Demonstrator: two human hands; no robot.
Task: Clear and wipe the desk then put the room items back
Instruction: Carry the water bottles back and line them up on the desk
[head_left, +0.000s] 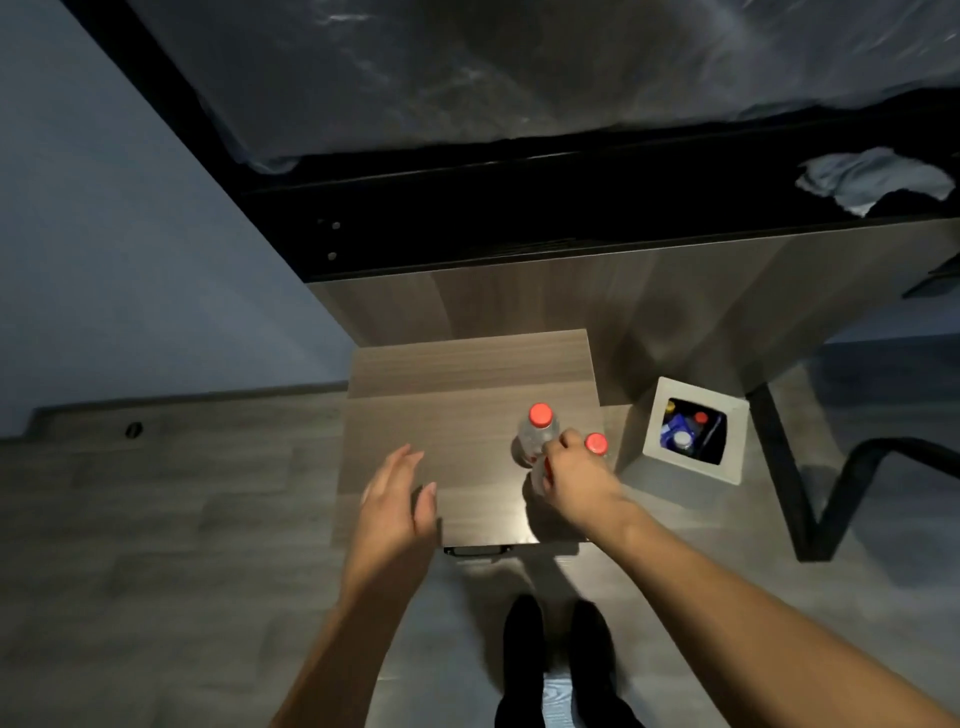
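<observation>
Bottles, two, red-capped and upright, stand touching near the right edge of a low wooden cabinet (415, 467). The right hand (574, 475) grips the nearer bottle (596, 444); the farther bottle (537, 431) stands just beyond. The left hand (397, 493) hovers open, well left.

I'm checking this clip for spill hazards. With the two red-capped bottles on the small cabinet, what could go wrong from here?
1. The right hand grips one bottle right beside the other bottle; a sideways move might knock that one over.
2. Both stand near the right edge of the cabinet, so a tipped bottle could roll off toward the bin.
3. The left hand hovers open, steadying nothing.
</observation>
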